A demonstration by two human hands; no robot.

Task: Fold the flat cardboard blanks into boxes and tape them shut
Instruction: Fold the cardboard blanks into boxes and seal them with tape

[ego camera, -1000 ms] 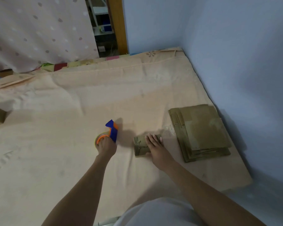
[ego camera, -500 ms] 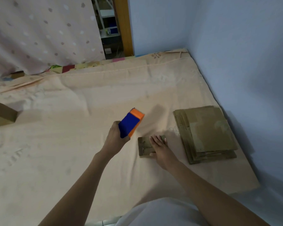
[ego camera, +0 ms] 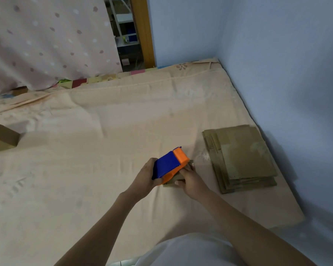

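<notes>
1. I see a wide peach bedsheet [ego camera: 85, 179] spread over the mattress, filling most of my view, with pale blue walls [ego camera: 277, 64] meeting at the far right corner.
2. A spotted pink curtain [ego camera: 46, 41] hangs at the upper left, and beside it a wooden door frame [ego camera: 142, 31] shows a gap into another room.
3. A stack of flat cardboard blanks [ego camera: 242, 158] lies on the sheet near the right wall, just right of my hands and apart from them.
4. A folded cardboard box [ego camera: 0, 137] sits at the far left edge of the sheet, well apart from everything else and partly cut off by the frame.
5. My left hand [ego camera: 144, 179] is curled round the blue and orange tape dispenser [ego camera: 171, 164], gripping its blue body from the left; the orange end points away from me and sits over the small box.
6. My right hand [ego camera: 190, 179] rests on the small cardboard box [ego camera: 173, 182] in front of me, with the fingers laid on top and the thumb at its near edge, holding it down on the sheet. I cannot tell whether the fingers wrap its far side.
7. That small box is mostly hidden beneath the dispenser and my right hand; only its near lower edge and a far corner show.
</notes>
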